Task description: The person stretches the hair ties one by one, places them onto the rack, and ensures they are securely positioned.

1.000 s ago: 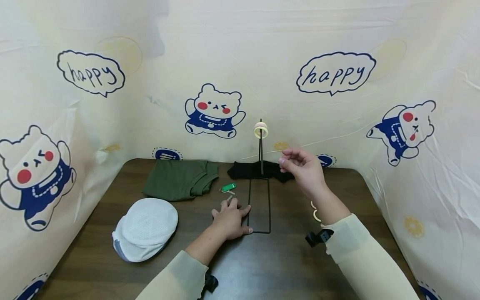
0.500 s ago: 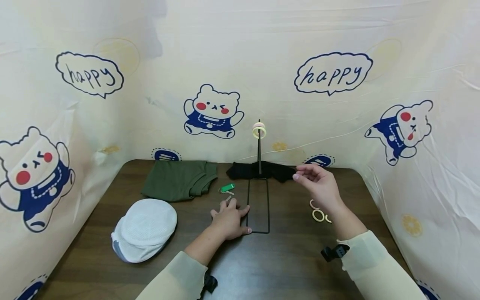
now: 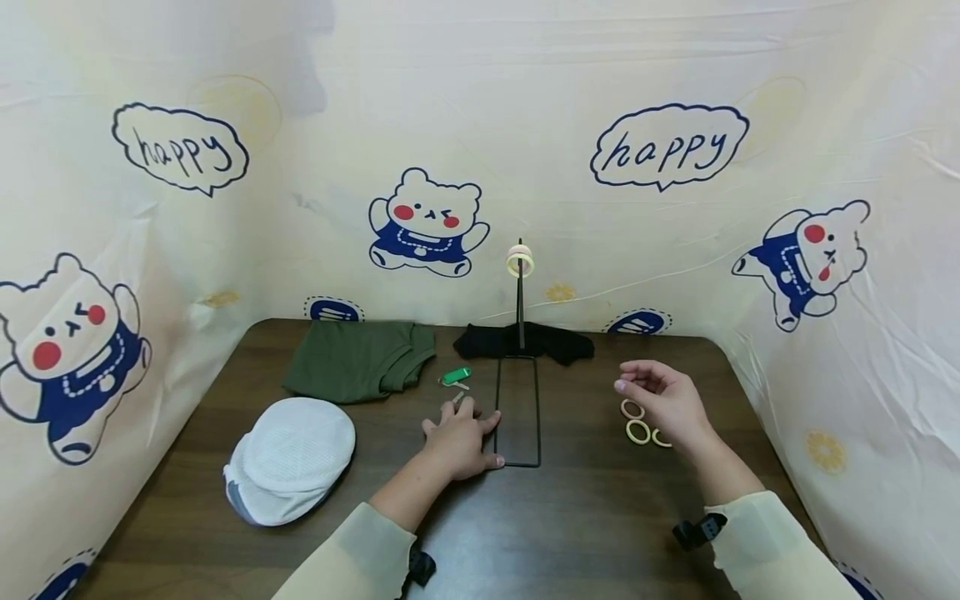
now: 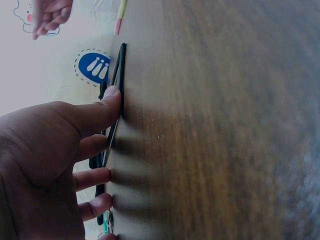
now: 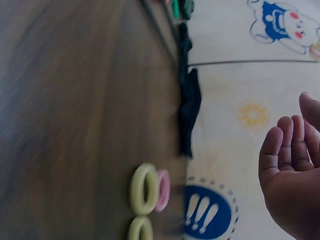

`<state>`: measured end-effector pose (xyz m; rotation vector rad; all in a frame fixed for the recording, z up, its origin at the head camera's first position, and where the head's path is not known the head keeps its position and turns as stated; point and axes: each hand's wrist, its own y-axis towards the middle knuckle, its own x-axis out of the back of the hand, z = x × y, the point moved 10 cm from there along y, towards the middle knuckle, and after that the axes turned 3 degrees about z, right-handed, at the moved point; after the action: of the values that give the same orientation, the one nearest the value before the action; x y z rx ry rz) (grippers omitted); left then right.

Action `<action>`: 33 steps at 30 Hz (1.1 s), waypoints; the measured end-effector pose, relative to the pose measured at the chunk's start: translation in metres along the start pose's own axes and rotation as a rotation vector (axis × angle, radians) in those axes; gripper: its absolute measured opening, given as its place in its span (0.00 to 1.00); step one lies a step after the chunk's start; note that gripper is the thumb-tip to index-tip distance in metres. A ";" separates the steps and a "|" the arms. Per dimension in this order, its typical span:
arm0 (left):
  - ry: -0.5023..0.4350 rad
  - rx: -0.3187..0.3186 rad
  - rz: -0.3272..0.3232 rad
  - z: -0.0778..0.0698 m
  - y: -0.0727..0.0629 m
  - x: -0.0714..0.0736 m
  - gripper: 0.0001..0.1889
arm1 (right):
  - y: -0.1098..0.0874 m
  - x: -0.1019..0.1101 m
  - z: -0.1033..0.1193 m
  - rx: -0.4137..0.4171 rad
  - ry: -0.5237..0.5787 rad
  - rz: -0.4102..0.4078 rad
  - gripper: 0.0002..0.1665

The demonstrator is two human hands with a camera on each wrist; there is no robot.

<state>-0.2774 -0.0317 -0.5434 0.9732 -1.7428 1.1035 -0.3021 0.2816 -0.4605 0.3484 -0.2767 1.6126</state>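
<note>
A brown wood-grain table (image 3: 581, 525) with rounded far corners, enclosed by pale printed cloth (image 3: 480, 75).
The creamy cloth rises behind the tabletop and along both sides, creased in places, printed with cartoon bears (image 3: 429, 242) in blue with red cheeks, "happy" speech bubbles (image 3: 670, 148), yellow fruit slices (image 3: 827, 451) and dark blue badges (image 3: 638, 322); a greyish shadow (image 3: 303, 58) falls at upper left, and soft light leaves a dull sheen (image 3: 495, 542) near the table's front.

Worktop (image 3: 570, 517): left grip (image 3: 459, 442) touches base of black wire stand (image 3: 521, 304); right grip (image 3: 671, 408) just beside three loose rings (image 3: 634, 420).
</note>
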 end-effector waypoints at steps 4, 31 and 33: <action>0.002 0.001 -0.004 0.000 0.000 0.000 0.42 | -0.005 0.009 -0.016 -0.020 -0.030 0.006 0.25; 0.011 0.009 0.006 0.002 0.000 -0.003 0.42 | -0.037 0.041 -0.092 -0.075 -0.423 0.176 0.42; 0.007 0.007 0.003 0.001 0.000 -0.002 0.42 | -0.037 0.040 -0.093 -0.064 -0.423 0.191 0.42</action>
<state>-0.2765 -0.0325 -0.5459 0.9705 -1.7362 1.1144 -0.2724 0.3570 -0.5321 0.6296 -0.6994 1.7016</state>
